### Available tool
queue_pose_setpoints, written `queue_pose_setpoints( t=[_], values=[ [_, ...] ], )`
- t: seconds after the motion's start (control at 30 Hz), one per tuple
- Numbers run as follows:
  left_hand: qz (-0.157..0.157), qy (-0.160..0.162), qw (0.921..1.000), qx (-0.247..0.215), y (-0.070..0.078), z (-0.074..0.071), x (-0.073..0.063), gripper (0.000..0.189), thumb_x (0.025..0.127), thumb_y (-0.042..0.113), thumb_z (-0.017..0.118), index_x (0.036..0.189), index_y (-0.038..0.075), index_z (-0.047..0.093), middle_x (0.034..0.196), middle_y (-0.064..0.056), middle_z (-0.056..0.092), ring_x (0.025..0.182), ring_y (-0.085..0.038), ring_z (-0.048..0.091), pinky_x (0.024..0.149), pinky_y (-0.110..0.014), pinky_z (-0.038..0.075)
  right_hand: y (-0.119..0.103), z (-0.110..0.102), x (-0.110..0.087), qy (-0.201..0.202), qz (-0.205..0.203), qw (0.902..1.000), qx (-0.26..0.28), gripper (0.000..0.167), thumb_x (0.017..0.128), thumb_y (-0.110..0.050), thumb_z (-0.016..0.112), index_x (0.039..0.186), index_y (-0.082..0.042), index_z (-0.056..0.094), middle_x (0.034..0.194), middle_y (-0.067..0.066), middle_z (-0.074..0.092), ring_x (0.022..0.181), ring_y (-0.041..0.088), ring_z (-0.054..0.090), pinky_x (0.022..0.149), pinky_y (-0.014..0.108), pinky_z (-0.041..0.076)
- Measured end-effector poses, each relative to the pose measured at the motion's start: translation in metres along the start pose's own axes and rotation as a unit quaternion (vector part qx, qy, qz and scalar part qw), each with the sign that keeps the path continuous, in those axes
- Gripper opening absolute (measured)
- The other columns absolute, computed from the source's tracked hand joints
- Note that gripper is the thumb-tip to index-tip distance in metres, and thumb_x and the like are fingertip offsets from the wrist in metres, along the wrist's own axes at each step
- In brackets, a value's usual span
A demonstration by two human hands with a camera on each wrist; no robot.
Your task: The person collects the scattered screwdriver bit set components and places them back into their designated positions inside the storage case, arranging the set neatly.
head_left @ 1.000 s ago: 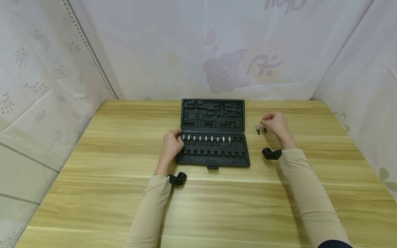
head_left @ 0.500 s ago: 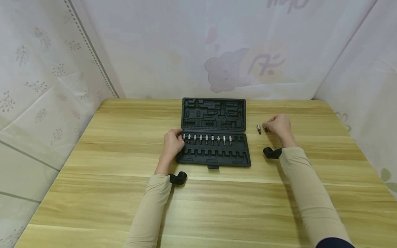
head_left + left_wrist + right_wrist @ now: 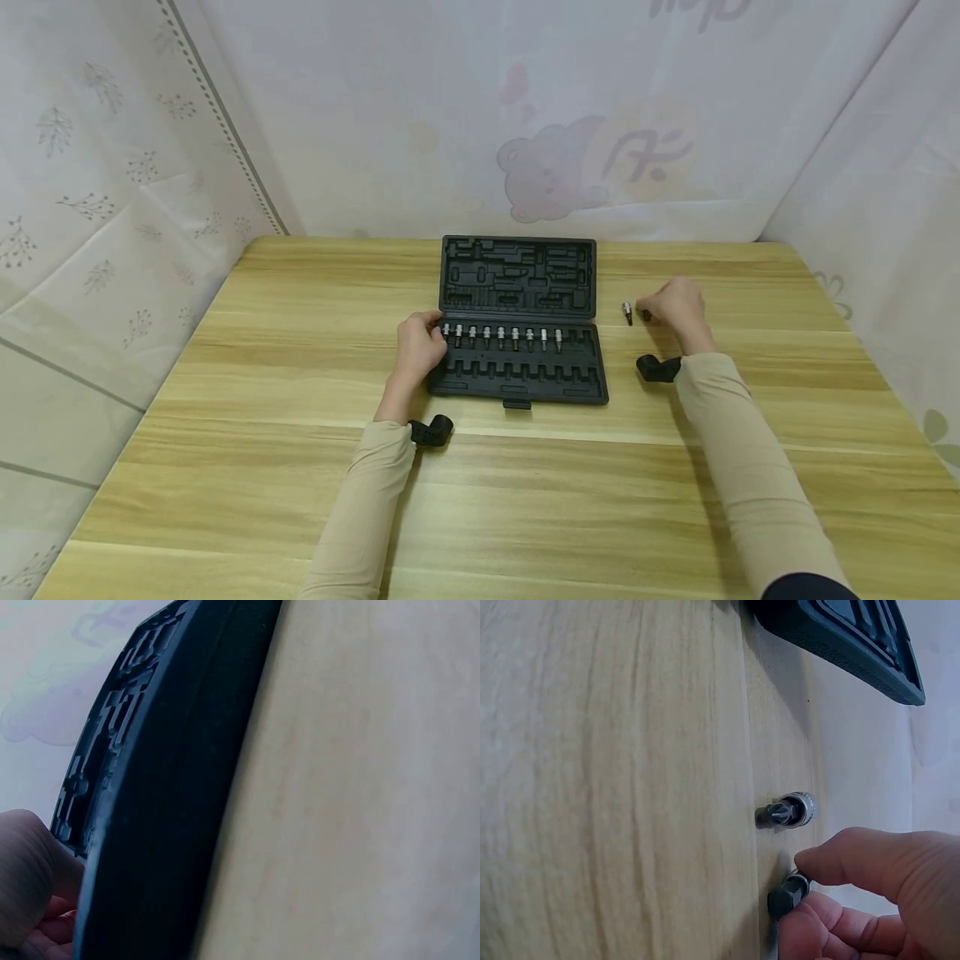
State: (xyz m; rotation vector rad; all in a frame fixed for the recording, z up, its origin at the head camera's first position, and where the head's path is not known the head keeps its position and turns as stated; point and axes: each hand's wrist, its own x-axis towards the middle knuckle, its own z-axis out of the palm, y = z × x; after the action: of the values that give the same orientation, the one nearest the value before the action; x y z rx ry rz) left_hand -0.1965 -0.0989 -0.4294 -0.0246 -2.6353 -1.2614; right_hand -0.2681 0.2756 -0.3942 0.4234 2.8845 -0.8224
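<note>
The case [image 3: 495, 356] is gripped at its left edge by the left hand [image 3: 418, 346], apparently for steadiness, while right of it, near a loose bit [image 3: 784, 813], a second bit [image 3: 784, 898], being small, is fingertip-pinched by the right hand [image 3: 678, 304].

At the centre of the head view, one black case [image 3: 517, 387] holds nine bit sockets [image 3: 501, 337]; right of centre are two more bit sockets [image 3: 627, 312], eleven in all. One left hand [image 3: 421, 343], one right hand [image 3: 678, 307], two wrist cameras [image 3: 660, 368], two beige sleeves [image 3: 360, 508], one table [image 3: 525, 508].
</note>
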Motion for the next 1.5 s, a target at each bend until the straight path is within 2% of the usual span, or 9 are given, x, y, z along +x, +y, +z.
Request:
queue_pose_setpoints(
  t=[0.13,0.33,0.43,0.57,0.63,0.77,1.07,1.27,1.5],
  values=[
    [0.003,0.002,1.0,-0.003,-0.001,0.0,0.0,0.032,0.083,-0.009,0.049,0.111,-0.01,0.064,0.1,-0.024,0.065,0.085,-0.033,0.062,0.074,-0.042,0.05,-0.002,-0.003,-0.003,-0.008,-0.002,1.0,0.002,0.029,0.08,-0.022,0.065,0.059,-0.002,0.068,0.051,0.007,0.061,0.047,0.017,0.05,0.058,0.033,0.041],
    [0.005,0.003,1.0,0.001,-0.001,0.0,0.0,0.032,0.083,-0.009,0.049,0.111,-0.01,0.064,0.101,-0.024,0.065,0.085,-0.033,0.062,0.074,-0.042,0.05,-0.009,-0.007,-0.009,-0.022,-0.021,0.9995,-0.012,0.035,0.084,-0.028,0.062,0.06,-0.003,0.07,0.054,0.007,0.063,0.05,0.021,0.058,0.084,0.049,0.042],
    [0.004,0.003,1.0,0.0,-0.001,0.0,0.0,0.032,0.083,-0.009,0.049,0.111,-0.01,0.064,0.101,-0.024,0.065,0.085,-0.033,0.062,0.074,-0.042,0.05,-0.012,-0.009,-0.012,-0.031,-0.024,0.9992,0.001,0.033,0.084,-0.027,0.061,0.065,-0.002,0.071,0.055,0.007,0.064,0.052,0.021,0.06,0.078,0.047,0.045],
    [-0.003,0.0,1.0,-0.004,0.0,0.0,0.0,0.032,0.084,-0.009,0.049,0.112,-0.009,0.064,0.101,-0.024,0.065,0.086,-0.033,0.062,0.074,-0.042,0.05,-0.018,-0.011,-0.018,-0.044,-0.025,0.9986,0.013,0.03,0.083,-0.026,0.062,0.071,-0.001,0.072,0.058,0.008,0.066,0.056,0.022,0.061,0.063,0.035,0.045],
    [-0.005,-0.001,1.0,-0.004,0.0,-0.001,0.0,0.032,0.084,-0.008,0.049,0.113,-0.009,0.064,0.102,-0.024,0.065,0.086,-0.032,0.061,0.074,-0.042,0.05,-0.02,-0.011,-0.021,-0.047,-0.028,0.9984,0.012,0.03,0.083,-0.026,0.063,0.075,0.001,0.073,0.06,0.008,0.066,0.059,0.024,0.062,0.06,0.032,0.045],
    [-0.01,-0.002,0.9999,-0.004,0.001,-0.001,0.0,0.033,0.084,-0.008,0.049,0.113,-0.009,0.064,0.102,-0.023,0.065,0.086,-0.032,0.061,0.075,-0.041,0.05,-0.026,-0.01,-0.027,-0.054,-0.033,0.9979,0.013,0.033,0.083,-0.027,0.063,0.084,0.004,0.073,0.062,0.009,0.067,0.064,0.026,0.064,0.062,0.034,0.048],
    [-0.014,-0.006,0.9998,-0.01,0.001,-0.001,0.001,0.033,0.084,-0.007,0.049,0.114,-0.009,0.063,0.103,-0.023,0.065,0.085,-0.031,0.061,0.074,-0.041,0.05,-0.035,-0.005,-0.039,-0.08,-0.06,0.9942,0.039,0.032,0.084,-0.025,0.063,0.091,0.005,0.071,0.059,0.0,0.065,0.074,0.026,0.064,0.068,0.037,0.051],
    [-0.004,-0.002,1.0,-0.002,0.001,-0.001,0.0,0.033,0.083,-0.009,0.049,0.112,-0.01,0.064,0.099,-0.024,0.065,0.083,-0.032,0.061,0.073,-0.042,0.05,-0.041,0.001,-0.046,-0.1,-0.077,0.9902,0.058,0.033,0.084,-0.021,0.064,0.096,0.01,0.068,0.062,0.002,0.066,0.068,0.023,0.068,0.063,0.033,0.053],
    [-0.001,-0.001,1.0,0.003,0.0,-0.001,0.0,0.033,0.083,-0.008,0.049,0.112,-0.009,0.064,0.099,-0.024,0.065,0.083,-0.033,0.061,0.073,-0.042,0.049,-0.049,0.012,-0.051,-0.142,-0.082,0.9833,0.079,0.034,0.087,-0.019,0.064,0.101,0.013,0.066,0.065,0.003,0.067,0.064,0.018,0.068,0.064,0.036,0.053]
  ],
)
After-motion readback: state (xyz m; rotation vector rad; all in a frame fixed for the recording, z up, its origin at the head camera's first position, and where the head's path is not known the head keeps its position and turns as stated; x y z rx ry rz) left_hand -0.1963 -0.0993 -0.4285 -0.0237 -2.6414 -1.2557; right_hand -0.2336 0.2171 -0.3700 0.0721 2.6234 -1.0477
